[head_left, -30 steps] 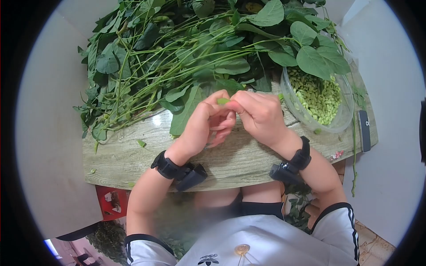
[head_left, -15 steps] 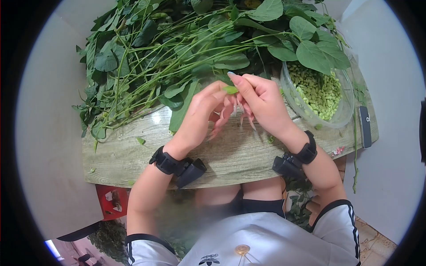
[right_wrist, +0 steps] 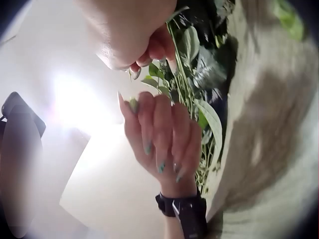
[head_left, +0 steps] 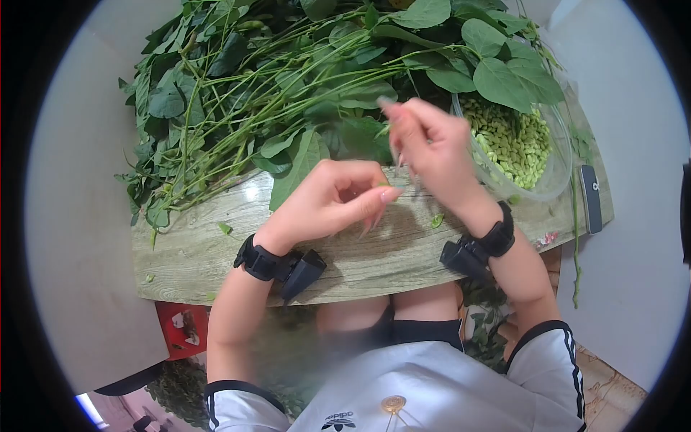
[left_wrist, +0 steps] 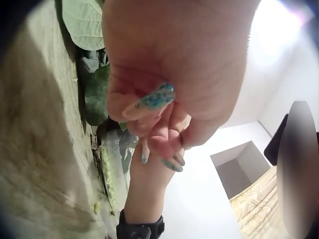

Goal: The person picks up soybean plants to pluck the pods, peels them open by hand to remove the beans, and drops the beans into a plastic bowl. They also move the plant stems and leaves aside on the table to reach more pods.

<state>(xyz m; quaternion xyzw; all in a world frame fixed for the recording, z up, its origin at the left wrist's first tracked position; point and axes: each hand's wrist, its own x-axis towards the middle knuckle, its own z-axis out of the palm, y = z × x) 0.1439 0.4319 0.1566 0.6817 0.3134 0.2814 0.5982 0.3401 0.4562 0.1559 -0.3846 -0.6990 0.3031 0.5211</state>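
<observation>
1. Wood-grain table [head_left: 216, 252] carries everything.
2. Green heap of leafy bean stalks [head_left: 245, 93] fills the far half; its leaves overhang the bowl's far rim.
3. Clear plastic bowl [head_left: 536, 196] sits at the right edge, partly filled with pale green beans [head_left: 515, 144].
4. Right hand [head_left: 432, 147] is raised between heap and bowl and hides the bowl's near-left wall. Fingers bunched and blurred; cannot tell whether they hold anything.
5. Left hand [head_left: 327, 205] is low over the table, fingers curled.
6. Dark flat device [head_left: 590, 198] lies just right of the bowl.
7. Green pod piece [right_wrist: 133, 104] is pinched between the left thumb and forefinger.
8. Small green scrap [head_left: 436, 220] lies on the table under the right wrist.
</observation>
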